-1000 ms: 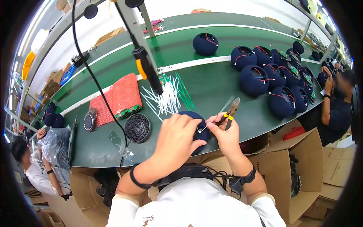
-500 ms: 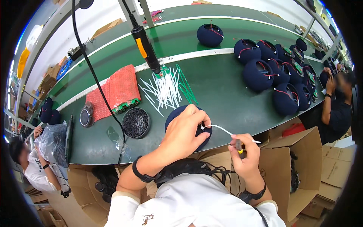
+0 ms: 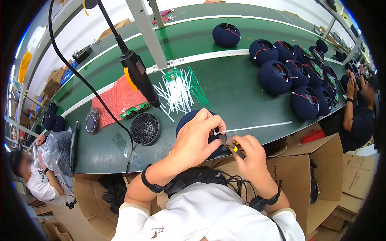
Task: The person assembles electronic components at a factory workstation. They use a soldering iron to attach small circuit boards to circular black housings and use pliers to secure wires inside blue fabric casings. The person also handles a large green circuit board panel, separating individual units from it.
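Observation:
A dark blue, fabric-covered round shell (image 3: 185, 119) sits at the near table edge, partly covered by my left hand (image 3: 195, 138). My left fingers are closed over its opening, around the base of a white cable tie (image 3: 261, 127). The tie's long tail sticks out straight to the right. In my right hand (image 3: 252, 156) are small cutters with black and yellow handles (image 3: 239, 152). Their jaws are at the shell's opening, close to the tie's base and my left fingertips. Whether the jaws touch the tie cannot be made out.
White and green cable ties (image 3: 177, 94) lie beyond the shell. A corded electric screwdriver (image 3: 138, 76) hangs above the table, left of the ties. A round tub of small black parts (image 3: 145, 128) stands left. Several dark blue shells (image 3: 275, 77) crowd the right. Cardboard boxes (image 3: 295, 180) flank me.
My right hand has moved left and brought the cutters to the shell's opening, letting go of the tie's tail, which now lies straight. The hanging screwdriver has swung left and nearer.

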`<action>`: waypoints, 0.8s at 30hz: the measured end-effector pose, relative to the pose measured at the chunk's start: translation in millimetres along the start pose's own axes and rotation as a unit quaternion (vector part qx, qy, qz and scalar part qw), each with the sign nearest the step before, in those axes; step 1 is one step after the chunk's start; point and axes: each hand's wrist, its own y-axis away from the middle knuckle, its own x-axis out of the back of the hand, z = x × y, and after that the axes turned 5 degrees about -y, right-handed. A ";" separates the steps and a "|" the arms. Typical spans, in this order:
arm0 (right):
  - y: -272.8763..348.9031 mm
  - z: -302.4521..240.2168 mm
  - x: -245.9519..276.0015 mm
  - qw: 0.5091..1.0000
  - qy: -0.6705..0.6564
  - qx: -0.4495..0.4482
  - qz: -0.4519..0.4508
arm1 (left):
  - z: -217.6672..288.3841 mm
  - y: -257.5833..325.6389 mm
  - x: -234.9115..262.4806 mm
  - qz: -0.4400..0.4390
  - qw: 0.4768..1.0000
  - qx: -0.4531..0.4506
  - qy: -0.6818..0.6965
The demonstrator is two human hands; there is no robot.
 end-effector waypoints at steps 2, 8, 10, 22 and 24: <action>-1.6 0.3 -3.1 0.999 -0.018 -0.033 -0.008 | -0.1 -0.3 -0.4 0.002 1.000 0.001 0.002; -3.7 0.1 -1.5 0.998 -0.029 -0.053 -0.025 | 0.9 0.0 0.3 0.002 1.000 0.001 0.004; -3.7 1.7 -2.0 0.998 -0.033 -0.053 -0.024 | 1.2 0.4 1.1 0.000 1.000 0.002 0.003; -11.6 -1.4 -0.1 0.998 -0.015 -0.052 -0.028 | -0.1 0.8 -0.3 0.004 1.000 -0.011 -0.010; -12.0 0.6 -1.1 0.999 -0.005 -0.043 -0.027 | -0.4 1.0 -0.1 0.007 1.000 -0.013 -0.005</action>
